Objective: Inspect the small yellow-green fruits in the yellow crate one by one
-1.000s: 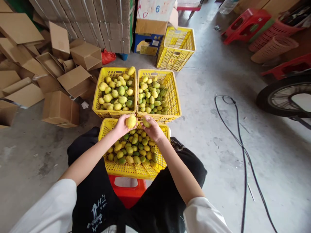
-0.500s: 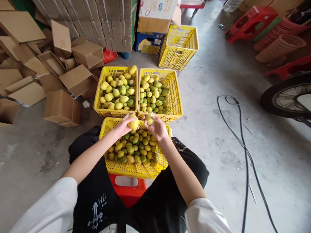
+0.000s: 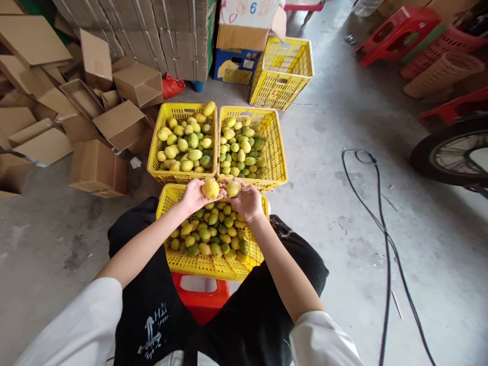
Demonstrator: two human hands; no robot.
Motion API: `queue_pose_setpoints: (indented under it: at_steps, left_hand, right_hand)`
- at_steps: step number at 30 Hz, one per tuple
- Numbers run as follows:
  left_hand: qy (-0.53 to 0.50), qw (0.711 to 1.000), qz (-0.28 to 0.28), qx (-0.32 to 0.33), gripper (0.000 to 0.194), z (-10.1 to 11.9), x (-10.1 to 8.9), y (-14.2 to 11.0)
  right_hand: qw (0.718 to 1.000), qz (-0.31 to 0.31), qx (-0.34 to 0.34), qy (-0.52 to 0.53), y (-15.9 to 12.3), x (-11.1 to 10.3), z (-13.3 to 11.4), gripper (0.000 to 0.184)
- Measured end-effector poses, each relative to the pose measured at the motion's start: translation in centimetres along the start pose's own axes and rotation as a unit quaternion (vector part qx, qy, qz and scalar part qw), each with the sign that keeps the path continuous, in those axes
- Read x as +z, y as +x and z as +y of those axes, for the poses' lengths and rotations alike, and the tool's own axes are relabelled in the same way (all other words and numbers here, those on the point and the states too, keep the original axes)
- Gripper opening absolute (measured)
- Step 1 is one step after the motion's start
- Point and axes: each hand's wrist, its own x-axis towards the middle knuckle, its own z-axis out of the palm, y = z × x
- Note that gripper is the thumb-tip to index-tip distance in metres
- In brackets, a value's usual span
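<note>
My left hand [image 3: 194, 196] holds a yellow lemon [image 3: 210, 188], resting on its fingers. Close beside it, my right hand [image 3: 247, 201] holds a greener lemon [image 3: 233, 189]. Both hands are above the far part of a yellow crate [image 3: 179, 262], which stands between my knees with many green and yellow lemons [image 3: 205, 234] inside. Beyond it, side by side, are a left crate [image 3: 152, 152] heaped with larger lemons [image 3: 182, 146] and a right crate [image 3: 280, 152] with smaller, greener ones [image 3: 241, 156].
Cardboard boxes [image 3: 118, 125] lie piled at left. Another yellow crate [image 3: 282, 84] stands at the back beside stacked cartons [image 3: 242, 38]. A black cable [image 3: 381, 223] loops over the floor at right, near a wheel [image 3: 450, 152]. A red stool [image 3: 204, 302] is under the near crate.
Both hands have turned the lemons slightly and opened their fingers a little, so more of each lemon shows. The crates and their lemons look the same.
</note>
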Motion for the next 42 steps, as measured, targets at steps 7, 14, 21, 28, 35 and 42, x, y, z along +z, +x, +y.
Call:
queue_pose_setpoints:
  at_steps: [7,14,21,28,35,42]
  left_hand:
    - [0.064,0.997,0.0,0.046,0.01,-0.1,0.1,0.3]
    - [0.072,0.996,-0.01,0.042,0.024,-1.0,-0.1,0.3]
    - [0.033,0.999,-0.023,0.023,0.018,-0.6,0.3,-0.3]
    - [-0.024,0.999,0.004,0.029,0.04,-0.4,0.6,-0.5]
    - [-0.05,0.998,0.025,0.027,0.03,0.1,0.9,-0.7]
    - [-0.009,0.999,-0.015,0.029,0.028,-0.2,0.7,-0.7]
  right_hand:
    - [1.0,0.022,-0.009,0.01,0.1,0.3,0.0,0.038]
    - [0.999,0.016,0.048,-0.008,-0.5,0.5,0.1,0.038]
    - [0.999,0.018,0.027,-0.021,-0.5,1.1,0.3,0.033]
    - [0.999,0.009,0.036,0.01,-0.2,0.2,0.3,0.03]
    - [1.0,0.004,0.023,-0.014,0.0,0.2,0.3,0.035]
    - [0.997,0.009,0.074,-0.038,0.0,0.3,1.0,0.032]
